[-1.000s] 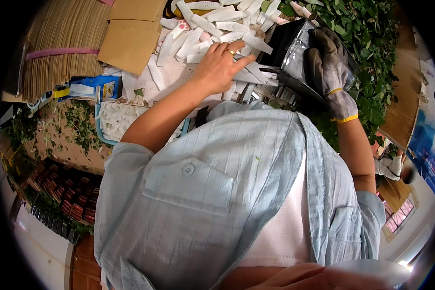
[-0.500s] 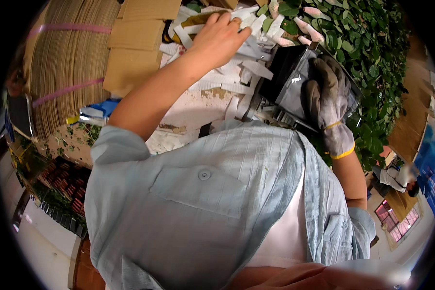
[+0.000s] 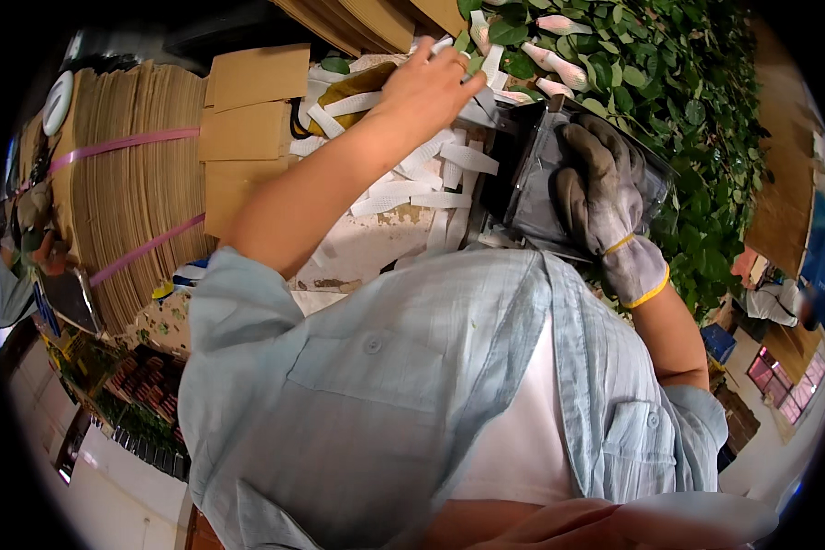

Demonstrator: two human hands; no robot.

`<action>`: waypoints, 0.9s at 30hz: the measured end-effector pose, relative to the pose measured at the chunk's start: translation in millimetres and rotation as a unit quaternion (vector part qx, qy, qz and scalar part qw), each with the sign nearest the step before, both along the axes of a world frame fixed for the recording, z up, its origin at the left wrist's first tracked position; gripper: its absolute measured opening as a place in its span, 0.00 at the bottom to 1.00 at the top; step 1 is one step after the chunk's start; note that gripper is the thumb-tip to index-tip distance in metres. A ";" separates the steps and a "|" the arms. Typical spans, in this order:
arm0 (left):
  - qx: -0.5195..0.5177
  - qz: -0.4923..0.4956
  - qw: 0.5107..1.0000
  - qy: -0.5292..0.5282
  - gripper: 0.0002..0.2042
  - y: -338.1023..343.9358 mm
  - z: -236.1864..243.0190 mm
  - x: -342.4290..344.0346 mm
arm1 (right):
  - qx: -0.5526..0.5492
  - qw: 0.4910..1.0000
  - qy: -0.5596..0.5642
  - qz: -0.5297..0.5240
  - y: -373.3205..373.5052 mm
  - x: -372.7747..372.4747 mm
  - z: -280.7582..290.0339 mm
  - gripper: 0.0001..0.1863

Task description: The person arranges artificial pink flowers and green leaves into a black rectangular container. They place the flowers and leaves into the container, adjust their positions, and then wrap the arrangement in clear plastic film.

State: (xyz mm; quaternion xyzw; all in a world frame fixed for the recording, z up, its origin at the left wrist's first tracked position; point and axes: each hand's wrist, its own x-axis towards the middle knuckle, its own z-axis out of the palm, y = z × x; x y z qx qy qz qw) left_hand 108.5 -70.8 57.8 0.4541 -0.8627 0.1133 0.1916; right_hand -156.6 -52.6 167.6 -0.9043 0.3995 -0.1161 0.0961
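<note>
My bare left hand (image 3: 431,84) reaches to the far side of the bench, fingers bent over a pile of white mesh strips (image 3: 411,188). Something white, apparently one such strip, shows at its fingertips. My right hand (image 3: 605,179) wears a grey glove with a yellow cuff. It lies on a black box-like stand (image 3: 533,183) covered with shiny clear plastic, its fingers stretched out and the thumb apart. Just beyond the stand are pale pink flower buds in white mesh sleeves (image 3: 559,69). A mustard-yellow cloth item (image 3: 356,92) sits beside my left wrist.
A heap of leafy green stems (image 3: 706,137) fills the right side. Flat cardboard stacks (image 3: 137,183) bound with pink straps stand at the left, with loose cardboard pieces (image 3: 252,128) beside them. Another person (image 3: 775,302) is at the far right, and part of someone shows at the far left.
The view has shifted, so the bench contents sit differently in the picture. My left hand stays over the strips, with something white now showing between its fingers. The gloved hand remains on the black stand.
</note>
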 end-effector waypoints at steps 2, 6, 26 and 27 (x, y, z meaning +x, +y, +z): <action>0.027 0.125 0.992 -0.008 0.22 23.2 30.4 13.4 | 0.034 0.999 -0.025 -0.020 2.0 -2.5 -0.1 0.23; 0.465 0.272 0.747 0.389 0.20 61.1 89.6 -19.3 | -0.008 0.997 -0.078 -0.014 -3.2 -17.8 -15.2 0.23; 0.190 -0.077 0.978 0.037 0.33 20.4 64.6 -175.2 | 0.084 0.991 -0.059 -0.083 -0.4 -150.2 83.9 0.37; 0.177 -0.079 0.978 0.078 0.32 22.3 63.3 -173.9 | 0.080 0.993 -0.057 -0.069 3.1 -168.0 98.4 0.36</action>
